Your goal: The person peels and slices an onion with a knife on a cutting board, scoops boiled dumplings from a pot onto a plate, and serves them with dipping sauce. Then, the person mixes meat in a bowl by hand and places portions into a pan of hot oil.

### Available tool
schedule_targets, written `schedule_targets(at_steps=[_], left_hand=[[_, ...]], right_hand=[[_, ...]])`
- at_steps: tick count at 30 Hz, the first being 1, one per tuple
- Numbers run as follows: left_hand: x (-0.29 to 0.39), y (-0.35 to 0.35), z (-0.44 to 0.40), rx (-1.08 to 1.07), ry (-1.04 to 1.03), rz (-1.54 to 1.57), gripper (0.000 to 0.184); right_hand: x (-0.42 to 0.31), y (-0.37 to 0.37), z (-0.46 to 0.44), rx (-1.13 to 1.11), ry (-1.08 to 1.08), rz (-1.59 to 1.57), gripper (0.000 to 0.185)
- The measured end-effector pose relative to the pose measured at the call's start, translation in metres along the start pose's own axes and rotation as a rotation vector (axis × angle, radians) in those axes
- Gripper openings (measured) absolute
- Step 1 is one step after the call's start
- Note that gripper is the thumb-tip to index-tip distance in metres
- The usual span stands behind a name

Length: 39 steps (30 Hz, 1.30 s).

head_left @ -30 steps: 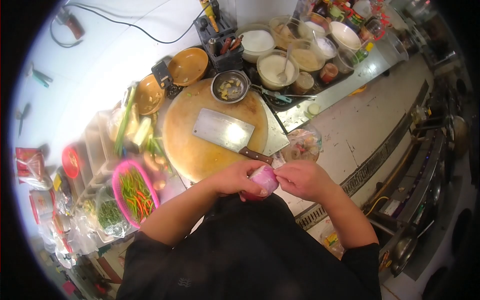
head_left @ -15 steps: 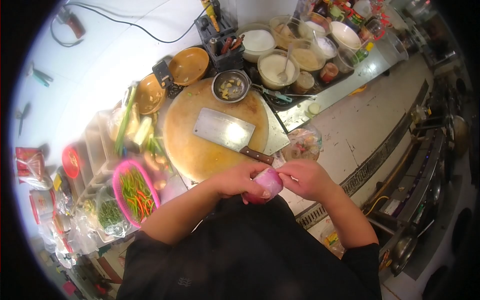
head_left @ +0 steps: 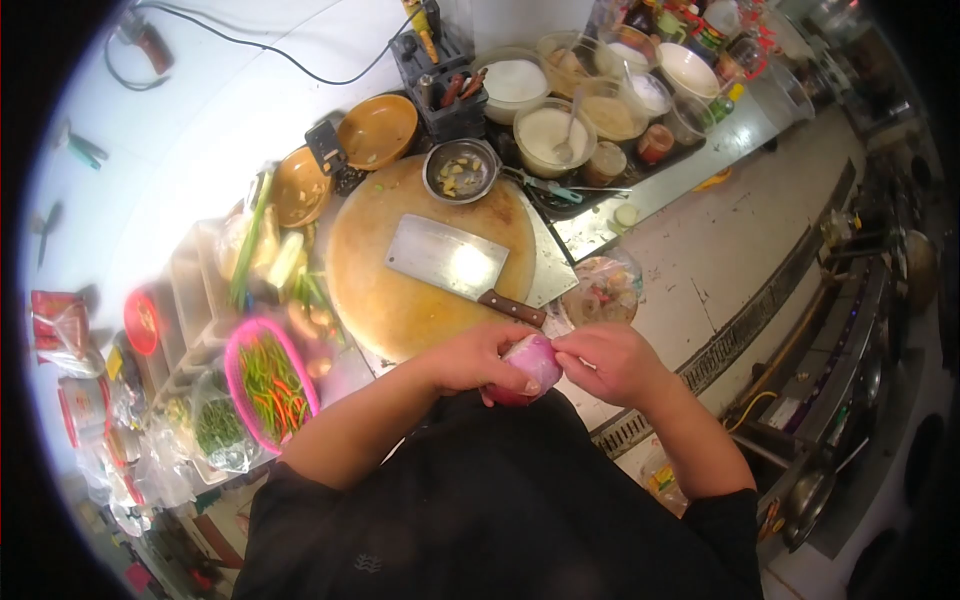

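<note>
In my left hand (head_left: 470, 362) is a partly pale, purple-red onion (head_left: 537, 366), wrapped by the fingers and thumb, held close to my dark shirt. My right hand (head_left: 615, 362) is closed in a pinch at the onion's right edge, by its outer skin; the exact bit between the fingertips is too small to make out. Just beyond both hands lies a cleaver (head_left: 450, 256) flat on the round wooden chopping board (head_left: 375, 300), its brown handle pointing towards me. A metal bowl (head_left: 461, 171) with pale chopped pieces rests on the board's far edge.
Left of the board are a pink basket of chillies (head_left: 270, 390), scallions (head_left: 248, 240) and brown bowls (head_left: 378, 132). Tubs of seasoning (head_left: 553, 137) stand at the back right. A lined waste bin (head_left: 603, 290) is below the counter's right edge. Cooking equipment (head_left: 830, 370) lines the far right.
The onion and both hands have shifted very slightly to the left. Both hands keep their grip, and the cleaver lies where it was.
</note>
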State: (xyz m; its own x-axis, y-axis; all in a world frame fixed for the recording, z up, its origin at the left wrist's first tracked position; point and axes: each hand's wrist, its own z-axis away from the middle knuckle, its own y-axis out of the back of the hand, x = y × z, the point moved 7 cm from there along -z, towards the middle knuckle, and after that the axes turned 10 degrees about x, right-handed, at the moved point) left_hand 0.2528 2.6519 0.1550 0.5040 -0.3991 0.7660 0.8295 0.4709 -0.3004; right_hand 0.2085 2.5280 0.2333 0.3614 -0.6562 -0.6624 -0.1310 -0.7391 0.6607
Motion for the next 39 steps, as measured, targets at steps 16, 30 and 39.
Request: schedule_targets(at_steps=[16,30,39], left_hand=[[0.002,-0.003,0.006,0.060,-0.021,-0.083,0.061],[0.009,0.004,0.006,0.264,-0.047,-0.220,0.068],[0.023,0.008,0.008,0.124,-0.345,-0.347,0.084]], right_hand=[[-0.011,0.003,0.005,0.082,-0.008,-0.017,0.008],[-0.014,-0.011,0.005,-0.053,0.004,0.331,0.012],[0.040,0.002,0.008,0.078,-0.347,0.128,0.009]])
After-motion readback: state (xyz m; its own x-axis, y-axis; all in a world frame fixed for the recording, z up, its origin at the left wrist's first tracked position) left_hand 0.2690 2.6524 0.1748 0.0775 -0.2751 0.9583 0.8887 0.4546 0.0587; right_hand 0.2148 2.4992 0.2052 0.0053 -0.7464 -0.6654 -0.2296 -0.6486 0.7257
